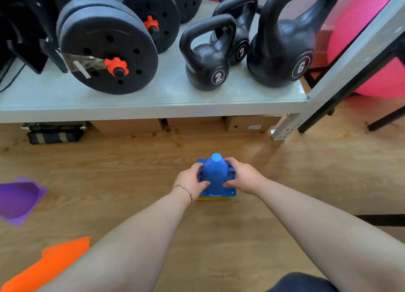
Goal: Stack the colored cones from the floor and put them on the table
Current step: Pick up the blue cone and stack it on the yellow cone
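A blue cone (215,175) stands upright on the wooden floor, on top of a stack whose yellow and red base edges (211,198) show beneath it. My left hand (191,179) grips the cone's left side and my right hand (243,175) grips its right side. A purple cone (18,198) lies tipped over at the far left. An orange cone (50,265) lies at the bottom left, partly cut off by the frame. The white table (153,109) runs across the view just beyond the stack.
On the table stand black weight plates (107,48) and three kettlebells (282,37). Cardboard boxes (129,126) and a dark strap bundle (54,134) sit under it. A pink exercise ball (368,40) and black frame legs (350,90) are at the right.
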Tool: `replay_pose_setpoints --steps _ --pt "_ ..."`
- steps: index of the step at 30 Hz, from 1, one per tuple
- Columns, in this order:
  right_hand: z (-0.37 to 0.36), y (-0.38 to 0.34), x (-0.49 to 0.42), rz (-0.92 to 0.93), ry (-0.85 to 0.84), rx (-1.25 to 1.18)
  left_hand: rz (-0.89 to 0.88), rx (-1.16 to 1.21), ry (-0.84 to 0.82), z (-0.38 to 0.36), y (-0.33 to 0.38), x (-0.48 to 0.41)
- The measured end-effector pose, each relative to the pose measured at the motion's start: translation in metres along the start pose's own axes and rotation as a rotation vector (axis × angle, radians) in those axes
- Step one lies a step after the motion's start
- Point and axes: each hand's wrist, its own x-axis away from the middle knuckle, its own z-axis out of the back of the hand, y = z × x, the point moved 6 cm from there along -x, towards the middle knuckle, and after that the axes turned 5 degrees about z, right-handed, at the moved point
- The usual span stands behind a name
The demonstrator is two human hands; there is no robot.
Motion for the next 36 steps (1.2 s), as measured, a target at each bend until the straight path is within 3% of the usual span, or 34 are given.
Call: replay_pose_setpoints --steps 13,17,22,28,36 --pt "-0.025 0.009 -0.017 -0.029 -0.071 0.015 0.095 -0.049 -0.066 -0.014 -0.019 -0.016" --pt "-0.012 0.0 -0.013 0.02 -0.095 0.184 0.06 -0.352 -0.058 -0.006 -0.007 -0.005" --pt "0.031 -0.016 0.004 0.063 0.064 0.378 0.019 -0.584 0.001 0.029 0.004 0.027" --pt "0.072 -0.094 0.023 0.25 0.352 0.451 -0.015 -0.749 0.317 0.103 0.003 0.084" --pt "0.038 -0.21 0.036 0.507 0.358 0.615 0.129 -0.784 0.573 0.183 -0.035 0.149"
